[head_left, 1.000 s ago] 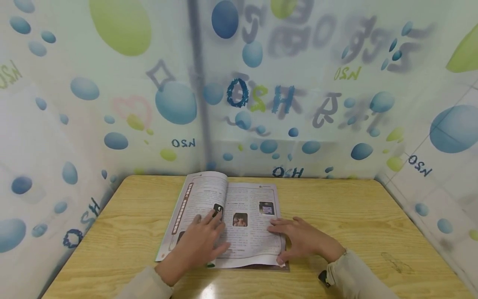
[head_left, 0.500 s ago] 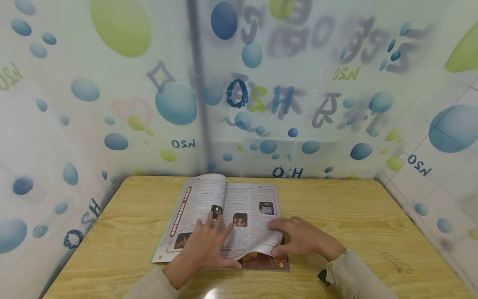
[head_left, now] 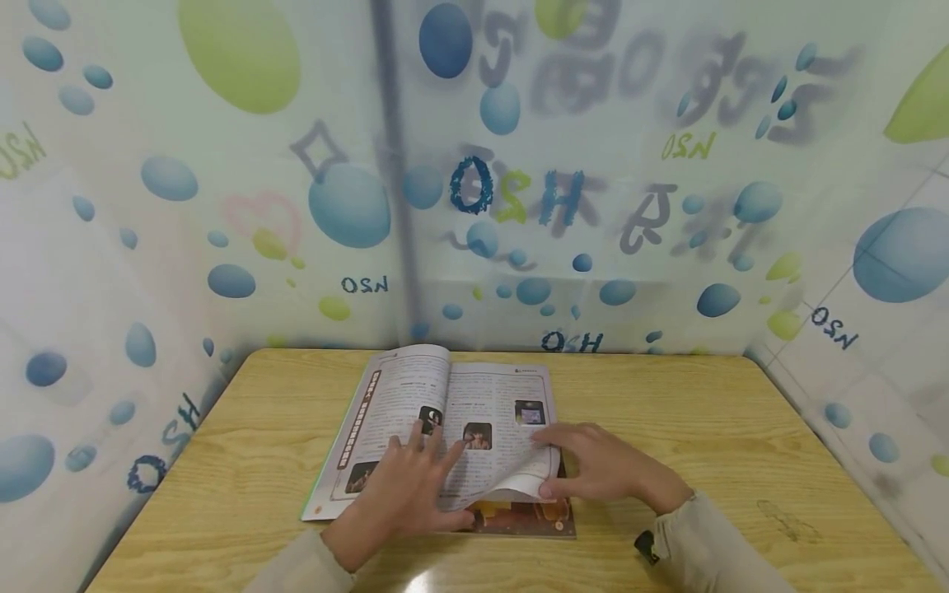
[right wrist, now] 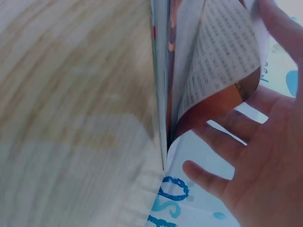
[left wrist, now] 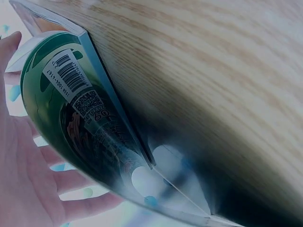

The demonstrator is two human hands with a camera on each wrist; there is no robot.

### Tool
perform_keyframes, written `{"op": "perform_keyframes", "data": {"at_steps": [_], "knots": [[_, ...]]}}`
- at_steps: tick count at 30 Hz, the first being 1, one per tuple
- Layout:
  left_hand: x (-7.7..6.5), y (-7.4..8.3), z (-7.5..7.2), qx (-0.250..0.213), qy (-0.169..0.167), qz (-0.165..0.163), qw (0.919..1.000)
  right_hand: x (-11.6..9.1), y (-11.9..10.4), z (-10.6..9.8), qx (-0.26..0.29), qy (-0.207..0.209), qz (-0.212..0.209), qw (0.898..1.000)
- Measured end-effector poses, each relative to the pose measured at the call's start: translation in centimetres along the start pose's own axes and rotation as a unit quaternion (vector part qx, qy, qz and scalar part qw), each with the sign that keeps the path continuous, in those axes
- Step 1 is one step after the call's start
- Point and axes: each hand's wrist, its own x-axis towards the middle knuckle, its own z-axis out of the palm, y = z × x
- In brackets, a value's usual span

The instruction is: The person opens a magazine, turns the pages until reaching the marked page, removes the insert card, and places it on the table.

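An open magazine (head_left: 393, 383) lies on the table, with text columns and small photos on both pages. My left hand (head_left: 408, 494) rests with spread fingers across the lower part of the spread, near the fold. At the right edge, my right hand (head_left: 608, 465) pinches the right-hand page (head_left: 530, 478) near its lower corner, and that corner curls up. Beneath it shows a brown, orange-patterned page (head_left: 511, 517). The left wrist view has the bowed green back cover (left wrist: 45, 97) with its barcode. In the right wrist view, the lifted page (right wrist: 227, 52) bends toward the fingers.
The wooden table (head_left: 689, 412) extends on both sides of the magazine. Around it hangs a pale curtain (head_left: 445, 272) with blue and green drops and H2O lettering. A small black object (head_left: 645, 547) sits at the right sleeve cuff.
My left hand has shifted slightly right on the magazine. The right page's lower corner has risen and curled in my right hand's grip, uncovering the brown page beneath.
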Motion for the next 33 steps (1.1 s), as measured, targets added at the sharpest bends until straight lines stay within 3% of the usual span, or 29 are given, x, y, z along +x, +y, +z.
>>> {"op": "perform_keyframes", "data": {"at_steps": [5,8,10,15,20,24,28,33], "knots": [[-0.1,-0.3,-0.3,-0.023,-0.009,-0.004,0.9997,-0.6,0.1,-1.3,0.057,0.011,0.009,0.998],[0.0,-0.6,-0.5,-0.037,-0.015,-0.007,0.9992,-0.9,0.2,-2.2,0.108,0.028,0.029,0.993],[0.0,-0.8,-0.7,-0.051,-0.020,-0.011,0.9984,-1.1,0.3,-2.6,0.112,0.039,0.048,0.992],[0.1,-1.3,-1.2,-0.075,-0.007,-0.021,0.9969,-1.1,0.7,-2.8,0.057,0.054,0.082,0.994],[0.1,-1.5,-1.2,-0.080,0.040,-0.020,0.9958,-1.0,1.1,-2.2,0.015,0.073,0.083,0.994],[0.1,-1.7,-0.9,-0.065,0.085,-0.009,0.9942,-0.8,1.2,-1.4,0.014,0.080,0.088,0.993],[0.2,-2.0,-0.8,-0.042,0.111,0.027,0.9925,-0.3,0.9,-0.6,0.010,0.054,0.095,0.994],[0.4,-2.2,-0.5,-0.028,0.117,0.072,0.9902,-0.2,0.5,0.1,0.009,-0.043,0.046,0.998]]}}
